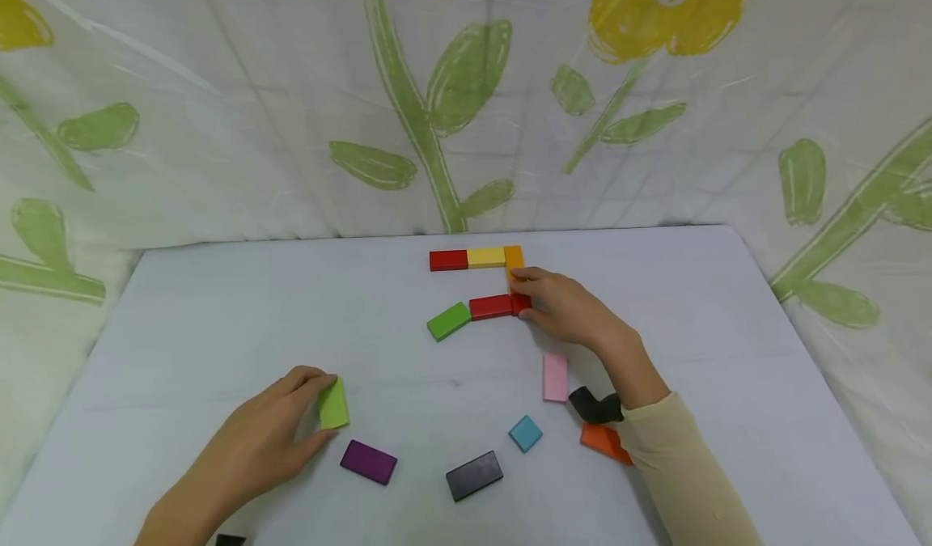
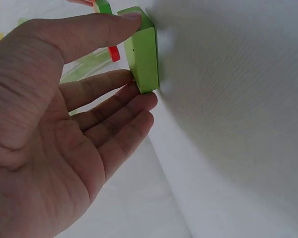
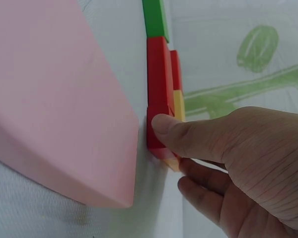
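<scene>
My left hand (image 1: 273, 429) holds a lime green block (image 1: 333, 404) by its two ends, thumb on one and fingertips at the other. In the left wrist view this block (image 2: 144, 57) stands close against the white tabletop. Farther off, my right hand (image 1: 564, 307) pinches a short red block (image 1: 520, 305), with the thumb on its near face and the fingers behind. In the right wrist view that short red block (image 3: 156, 134) lines up with a longer red block (image 3: 159, 69). An orange block (image 1: 514, 256) partly shows beyond the fingertips.
A red block (image 1: 447, 260) and a yellow block (image 1: 485, 257) lie end to end behind. A green block (image 1: 449, 321) slants off the row's left end. Nearer are pink (image 1: 555, 377), teal (image 1: 525, 433), dark grey (image 1: 475, 476), purple (image 1: 369, 461) and orange-red (image 1: 604, 442) blocks.
</scene>
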Motion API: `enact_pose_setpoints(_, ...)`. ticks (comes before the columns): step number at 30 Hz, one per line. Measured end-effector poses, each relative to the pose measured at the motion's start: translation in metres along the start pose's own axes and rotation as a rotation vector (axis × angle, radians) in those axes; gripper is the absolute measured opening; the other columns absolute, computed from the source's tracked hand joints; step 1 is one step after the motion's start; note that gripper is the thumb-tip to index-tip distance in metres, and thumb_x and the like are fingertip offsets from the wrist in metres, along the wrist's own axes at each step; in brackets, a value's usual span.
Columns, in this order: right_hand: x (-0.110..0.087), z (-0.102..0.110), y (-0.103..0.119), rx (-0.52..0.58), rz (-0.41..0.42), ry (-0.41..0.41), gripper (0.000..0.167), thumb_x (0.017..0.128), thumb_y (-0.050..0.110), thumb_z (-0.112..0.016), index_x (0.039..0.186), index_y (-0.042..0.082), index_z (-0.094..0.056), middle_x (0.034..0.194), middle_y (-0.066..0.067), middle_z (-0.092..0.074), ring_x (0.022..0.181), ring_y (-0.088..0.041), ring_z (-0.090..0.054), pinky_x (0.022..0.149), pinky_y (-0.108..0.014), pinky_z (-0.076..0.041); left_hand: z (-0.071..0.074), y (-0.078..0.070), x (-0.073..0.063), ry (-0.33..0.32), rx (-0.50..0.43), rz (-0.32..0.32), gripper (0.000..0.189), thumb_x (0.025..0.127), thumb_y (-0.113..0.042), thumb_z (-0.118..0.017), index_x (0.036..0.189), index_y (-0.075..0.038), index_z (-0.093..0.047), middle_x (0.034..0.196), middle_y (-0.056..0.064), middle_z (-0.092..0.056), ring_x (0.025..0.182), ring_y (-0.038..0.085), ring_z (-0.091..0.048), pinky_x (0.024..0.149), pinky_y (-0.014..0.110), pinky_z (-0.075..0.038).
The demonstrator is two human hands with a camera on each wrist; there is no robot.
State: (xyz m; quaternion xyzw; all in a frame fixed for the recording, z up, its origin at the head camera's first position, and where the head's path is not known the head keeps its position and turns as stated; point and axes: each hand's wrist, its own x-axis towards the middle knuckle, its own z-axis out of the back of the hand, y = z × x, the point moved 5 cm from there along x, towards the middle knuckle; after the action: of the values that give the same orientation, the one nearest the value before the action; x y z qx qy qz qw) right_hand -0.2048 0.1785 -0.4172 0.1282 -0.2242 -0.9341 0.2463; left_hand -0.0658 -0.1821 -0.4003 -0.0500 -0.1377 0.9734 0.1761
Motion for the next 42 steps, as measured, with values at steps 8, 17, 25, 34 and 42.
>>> enact_pose_setpoints(8,0.0,0.001,0.003,-0.013,-0.002,0.003,0.054,0.098,0.013,-0.076,0.148,0.002,-0.059,0.162,-0.015,-0.053,0.152,-0.038,-0.048,0.123,-0.054,-0.045,0.003,-0.002,0.006,-0.064,-0.021,-0.056,0.057,0.078,-0.024,-0.093,0.128,-0.007,-0.072,0.126,0.0,-0.072,0.11,0.022,-0.075,0.089,0.045,-0.064)
enact_pose_setpoints(17,-0.001,0.0,-0.001,-0.011,-0.019,0.008,0.054,0.099,0.014,-0.076,0.149,0.004,-0.059,0.162,-0.014,-0.053,0.152,-0.037,-0.048,0.123,-0.053,-0.045,-0.009,-0.031,0.044,0.053,-0.07,-0.124,0.06,0.085,-0.024,-0.089,0.138,-0.006,-0.067,0.135,0.005,-0.068,0.123,0.024,-0.07,0.102,0.045,-0.061)
enact_pose_setpoints(25,-0.001,0.0,0.0,-0.005,0.007,-0.004,0.054,0.098,0.012,-0.076,0.149,0.002,-0.059,0.161,-0.016,-0.053,0.152,-0.039,-0.048,0.122,-0.055,-0.046,-0.02,-0.048,0.068,0.109,-0.061,-0.205,0.058,0.087,-0.025,-0.087,0.139,-0.007,-0.067,0.138,0.006,-0.068,0.127,0.024,-0.068,0.105,0.044,-0.06)
enact_pose_setpoints(34,0.0,-0.003,0.0,0.002,-0.001,0.001,0.053,0.099,0.012,-0.075,0.148,0.002,-0.059,0.162,-0.016,-0.052,0.152,-0.038,-0.048,0.123,-0.054,-0.045,-0.021,-0.053,0.083,0.148,-0.092,-0.246,0.058,0.088,-0.022,-0.087,0.139,-0.005,-0.067,0.139,0.009,-0.068,0.127,0.026,-0.068,0.105,0.044,-0.061)
enact_pose_setpoints(42,0.001,-0.002,0.0,-0.005,-0.03,0.014,0.053,0.099,0.014,-0.075,0.149,0.004,-0.06,0.162,-0.013,-0.052,0.153,-0.036,-0.047,0.124,-0.052,-0.044,-0.024,-0.055,0.091,0.15,-0.12,-0.253,0.058,0.089,-0.022,-0.086,0.141,-0.005,-0.066,0.14,0.008,-0.068,0.127,0.024,-0.068,0.106,0.043,-0.06)
